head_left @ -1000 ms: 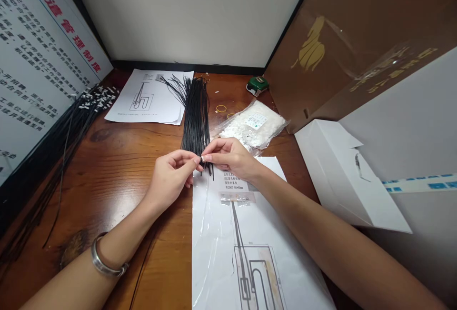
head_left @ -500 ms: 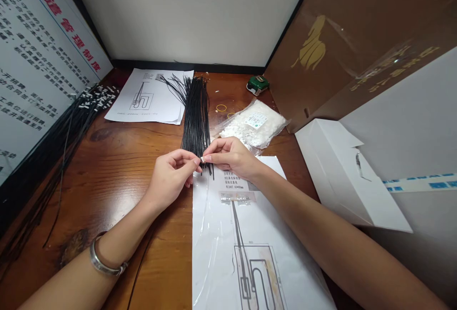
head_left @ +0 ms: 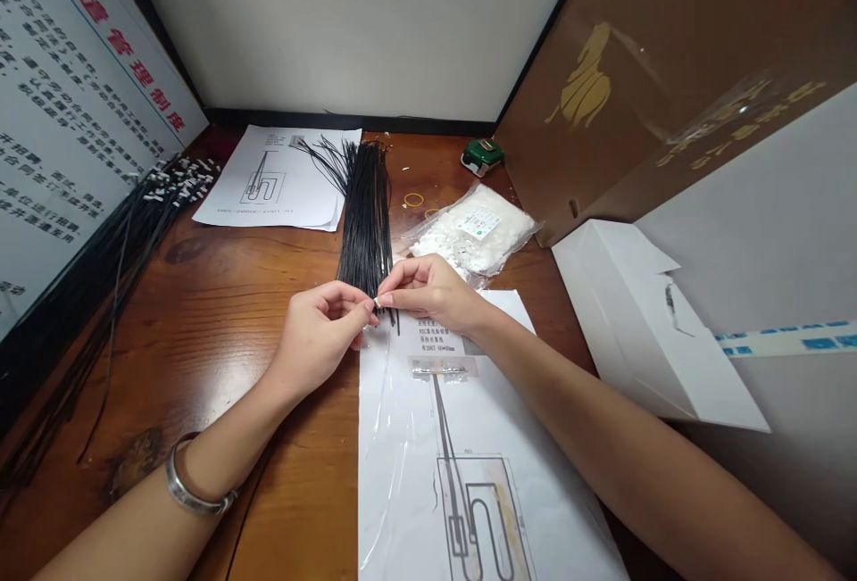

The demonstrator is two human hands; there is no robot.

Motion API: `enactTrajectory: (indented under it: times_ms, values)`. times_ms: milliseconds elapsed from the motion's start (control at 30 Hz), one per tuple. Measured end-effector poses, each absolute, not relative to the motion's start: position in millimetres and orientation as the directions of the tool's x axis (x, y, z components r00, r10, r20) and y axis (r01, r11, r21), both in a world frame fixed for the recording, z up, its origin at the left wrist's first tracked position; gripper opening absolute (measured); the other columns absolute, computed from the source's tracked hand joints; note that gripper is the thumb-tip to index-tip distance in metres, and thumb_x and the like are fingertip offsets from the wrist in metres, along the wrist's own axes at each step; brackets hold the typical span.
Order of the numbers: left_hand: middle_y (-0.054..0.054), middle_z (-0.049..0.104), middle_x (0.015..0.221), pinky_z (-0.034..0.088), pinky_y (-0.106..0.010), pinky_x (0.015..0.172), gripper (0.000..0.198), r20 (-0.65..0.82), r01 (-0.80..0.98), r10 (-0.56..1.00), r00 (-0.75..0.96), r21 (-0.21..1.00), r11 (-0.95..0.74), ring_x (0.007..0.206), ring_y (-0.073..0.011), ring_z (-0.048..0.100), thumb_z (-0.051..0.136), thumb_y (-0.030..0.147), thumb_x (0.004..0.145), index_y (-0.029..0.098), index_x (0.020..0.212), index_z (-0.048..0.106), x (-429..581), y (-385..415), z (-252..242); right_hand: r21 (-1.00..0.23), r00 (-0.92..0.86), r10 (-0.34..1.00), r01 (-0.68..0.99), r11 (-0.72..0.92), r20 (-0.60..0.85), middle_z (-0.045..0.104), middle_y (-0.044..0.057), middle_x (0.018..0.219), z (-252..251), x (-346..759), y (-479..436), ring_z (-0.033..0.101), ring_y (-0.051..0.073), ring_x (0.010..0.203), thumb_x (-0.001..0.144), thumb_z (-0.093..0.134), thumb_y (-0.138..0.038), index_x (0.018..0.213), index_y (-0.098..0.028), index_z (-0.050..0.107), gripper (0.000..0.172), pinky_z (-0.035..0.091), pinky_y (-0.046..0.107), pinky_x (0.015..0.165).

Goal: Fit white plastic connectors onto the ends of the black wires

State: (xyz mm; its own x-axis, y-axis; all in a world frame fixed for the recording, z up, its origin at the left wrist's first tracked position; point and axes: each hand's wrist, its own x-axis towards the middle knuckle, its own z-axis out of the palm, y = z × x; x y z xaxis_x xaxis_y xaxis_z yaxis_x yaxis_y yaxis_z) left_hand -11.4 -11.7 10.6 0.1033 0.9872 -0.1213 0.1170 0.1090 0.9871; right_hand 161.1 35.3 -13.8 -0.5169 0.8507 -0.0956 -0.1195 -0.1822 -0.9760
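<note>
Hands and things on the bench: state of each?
Left hand, pinching, on what is unclear
Right hand, pinching a white piece
Middle wires, loosely bunched, fanned at far end
White-tipped wires, piled together
Bag of white bits, bulging
Front sheet, printed side up
Back sheet, printed side up
Tape measure, set down
Bracelet, worn

On the wooden worktop, a black wire bundle is flanked by printed sheets on its left, a plastic bag on its right.
</note>
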Motion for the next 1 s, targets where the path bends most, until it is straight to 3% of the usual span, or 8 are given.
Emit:
enactTrajectory:
  times_ms: [1000]
  values:
    - [-0.004, 0.069, 0.068, 0.051, -0.021, 0.050, 0.019, -0.161, 0.061, 0.984, 0.071, 0.986, 0.157, 0.051, -0.0098, 0.058, 0.069, 0.030, 0.072, 0.012, 0.072, 0.064, -11, -9, 9, -0.981, -0.430, 0.902, -0.152, -0.119, -0.043, 0.049, -0.008, 0.043, -19, 157, 33, 0.027, 0.002, 0.036, 0.069, 0.077, -0.026, 0.070, -0.014, 0.067, 0.016, 0.015, 0.021, 0.035]
